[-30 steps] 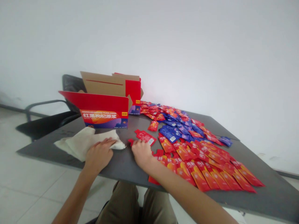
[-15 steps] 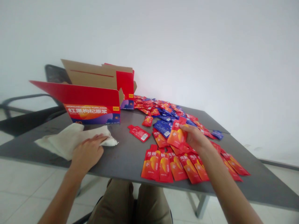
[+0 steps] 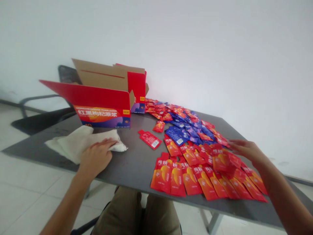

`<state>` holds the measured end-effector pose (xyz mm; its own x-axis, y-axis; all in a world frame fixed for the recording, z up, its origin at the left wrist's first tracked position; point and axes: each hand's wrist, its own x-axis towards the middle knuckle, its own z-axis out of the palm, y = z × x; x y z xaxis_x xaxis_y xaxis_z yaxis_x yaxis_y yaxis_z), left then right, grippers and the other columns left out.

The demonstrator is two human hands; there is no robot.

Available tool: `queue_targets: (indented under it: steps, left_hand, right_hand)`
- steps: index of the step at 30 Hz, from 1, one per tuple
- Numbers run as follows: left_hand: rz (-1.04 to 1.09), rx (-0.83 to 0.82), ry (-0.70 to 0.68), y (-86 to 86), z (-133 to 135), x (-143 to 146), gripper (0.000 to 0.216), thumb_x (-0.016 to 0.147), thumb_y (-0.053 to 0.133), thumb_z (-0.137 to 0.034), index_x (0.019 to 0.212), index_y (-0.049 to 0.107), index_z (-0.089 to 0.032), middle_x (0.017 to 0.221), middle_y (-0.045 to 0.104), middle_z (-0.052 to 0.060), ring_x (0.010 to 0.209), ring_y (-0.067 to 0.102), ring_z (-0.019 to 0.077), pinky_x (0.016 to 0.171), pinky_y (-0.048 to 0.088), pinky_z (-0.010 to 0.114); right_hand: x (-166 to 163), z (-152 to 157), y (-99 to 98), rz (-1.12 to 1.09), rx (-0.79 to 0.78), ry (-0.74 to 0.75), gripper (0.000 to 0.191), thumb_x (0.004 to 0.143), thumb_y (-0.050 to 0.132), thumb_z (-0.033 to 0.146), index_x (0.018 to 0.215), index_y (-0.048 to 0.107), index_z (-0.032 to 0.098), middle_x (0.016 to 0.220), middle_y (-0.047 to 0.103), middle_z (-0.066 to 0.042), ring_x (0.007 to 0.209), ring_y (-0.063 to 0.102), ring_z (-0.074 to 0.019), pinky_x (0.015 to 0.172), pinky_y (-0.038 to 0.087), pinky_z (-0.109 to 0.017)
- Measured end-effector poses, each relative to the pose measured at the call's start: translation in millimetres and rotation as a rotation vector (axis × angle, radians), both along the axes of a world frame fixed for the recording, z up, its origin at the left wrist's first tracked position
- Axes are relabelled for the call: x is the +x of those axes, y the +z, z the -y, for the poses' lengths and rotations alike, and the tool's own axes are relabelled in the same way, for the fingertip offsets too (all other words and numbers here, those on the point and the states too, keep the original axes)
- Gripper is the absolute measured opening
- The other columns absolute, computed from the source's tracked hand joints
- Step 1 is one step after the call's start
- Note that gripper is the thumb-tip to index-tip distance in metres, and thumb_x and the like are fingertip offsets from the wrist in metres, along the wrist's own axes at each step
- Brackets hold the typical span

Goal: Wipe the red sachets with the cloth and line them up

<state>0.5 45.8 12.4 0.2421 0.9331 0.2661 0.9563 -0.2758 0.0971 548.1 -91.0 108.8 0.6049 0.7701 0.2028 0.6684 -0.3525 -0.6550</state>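
My left hand (image 3: 96, 157) is closed on a white cloth (image 3: 73, 143) that lies crumpled on the table, its fingers curled over the right part. At the right, my right hand (image 3: 245, 150) is stretched over the edge of the pile, fingers out and no pouch seen in it. Its fingertips are at a red pouch (image 3: 222, 141); whether they touch it is unclear. Just below them lies a red-orange pouch (image 3: 221, 160) on top of others. Along the front edge, several red-orange pouches (image 3: 177, 179) overlap in a row, printed fronts up.
A heap of red and blue pouches (image 3: 182, 122) spreads across the back of the grey table (image 3: 137, 160). One red pouch (image 3: 149, 139) lies apart, back side up. Two open cartons, a front one (image 3: 105, 114) and a rear one (image 3: 138, 88), stand left. Behind them is a black chair (image 3: 41, 122).
My right hand has moved right and let go of the red-orange pouch, which now appears among those on the pile. My left hand stays on the cloth. The view has shifted slightly.
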Motion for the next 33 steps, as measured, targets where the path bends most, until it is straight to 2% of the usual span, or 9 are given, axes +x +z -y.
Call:
queue_targets:
  steps: [2,4,8,11,13,18,22,28,33]
  left_hand:
    - [0.018,0.014,-0.018,2.0,1.7,1.0,0.054,0.079,0.038,-0.012,0.126,0.059,-0.026,0.132,0.061,0.005,0.114,0.061,0.0267,0.092,0.049,0.04]
    - [0.026,0.029,-0.03,3.8,3.0,2.2,0.053,0.078,0.039,-0.012,0.124,0.061,-0.025,0.13,0.062,0.005,0.114,0.061,0.0258,0.094,0.048,0.039]
    - [0.037,0.052,-0.021,5.4,4.3,3.8,0.052,0.077,0.039,-0.01,0.122,0.062,-0.025,0.128,0.064,0.005,0.11,0.063,0.0252,0.094,0.048,0.039]
    - [0.058,0.055,-0.017,5.7,4.7,3.9,0.052,0.077,0.039,-0.01,0.121,0.063,-0.025,0.128,0.064,0.004,0.109,0.064,0.0252,0.093,0.049,0.039]
    - [0.07,0.049,-0.025,5.9,4.7,3.5,0.052,0.076,0.039,-0.009,0.12,0.063,-0.025,0.129,0.063,0.004,0.11,0.063,0.0245,0.095,0.048,0.038]
    - [0.092,0.052,-0.033,5.7,4.6,2.7,0.053,0.075,0.04,-0.008,0.119,0.064,-0.024,0.129,0.063,0.004,0.114,0.061,0.0226,0.1,0.045,0.037]
    - [0.11,0.057,-0.038,5.8,4.2,2.6,0.052,0.074,0.041,-0.008,0.119,0.064,-0.023,0.128,0.064,0.005,0.115,0.061,0.0219,0.101,0.044,0.036]
    - [0.132,0.058,-0.059,5.1,4.0,2.6,0.052,0.074,0.041,-0.008,0.119,0.065,-0.02,0.128,0.063,0.007,0.117,0.06,0.0224,0.103,0.043,0.037]
    - [0.151,0.054,-0.068,3.1,3.3,2.2,0.053,0.074,0.041,-0.008,0.119,0.064,-0.022,0.129,0.063,0.006,0.12,0.058,0.0211,0.104,0.042,0.037]
  right_hand:
    - [-3.8,1.8,5.9,0.16,-0.065,-0.176,0.033,0.074,0.059,0.044,0.092,0.069,0.018,0.093,0.071,-0.019,0.09,0.067,-0.0366,0.085,0.049,-0.052]
    - [-21.7,2.5,13.3,0.216,-0.057,-0.148,0.038,0.078,0.055,0.048,0.101,0.068,0.02,0.097,0.071,-0.018,0.096,0.066,-0.0369,0.088,0.048,-0.051]
    - [-93.1,-10.5,17.1,0.249,-0.023,0.074,0.037,0.079,0.056,0.046,0.103,0.068,0.02,0.096,0.073,-0.015,0.09,0.069,-0.0322,0.08,0.052,-0.045]
    - [-158.3,-39.4,0.7,0.27,0.048,0.315,0.036,0.08,0.056,0.04,0.105,0.067,0.016,0.093,0.074,-0.011,0.083,0.07,-0.0262,0.077,0.055,-0.038]
    - [-198.9,-64.3,-15.6,0.318,-0.005,0.487,0.037,0.082,0.054,0.035,0.111,0.065,0.015,0.098,0.074,-0.01,0.087,0.07,-0.0241,0.08,0.054,-0.036]
    - [-273.0,-123.7,-44.9,0.553,-0.221,0.706,0.052,0.079,0.061,0.036,0.126,0.055,0.014,0.13,0.059,-0.016,0.117,0.058,-0.0281,0.094,0.046,-0.035]
    - [-298.4,-149.0,-52.7,0.619,-0.391,0.719,0.04,0.085,0.053,0.039,0.115,0.059,0.014,0.112,0.067,-0.015,0.104,0.064,-0.0266,0.085,0.048,-0.033]
    - [-313.5,-143.1,-62.0,0.686,-0.424,0.699,0.037,0.091,0.042,0.03,0.117,0.056,0.007,0.113,0.064,-0.023,0.111,0.06,-0.03,0.09,0.046,-0.036]
    - [-314.5,-144.2,-59.0,0.601,-0.435,0.694,0.037,0.09,0.044,0.021,0.123,0.052,0.007,0.109,0.066,-0.024,0.107,0.064,-0.03,0.09,0.046,-0.037]
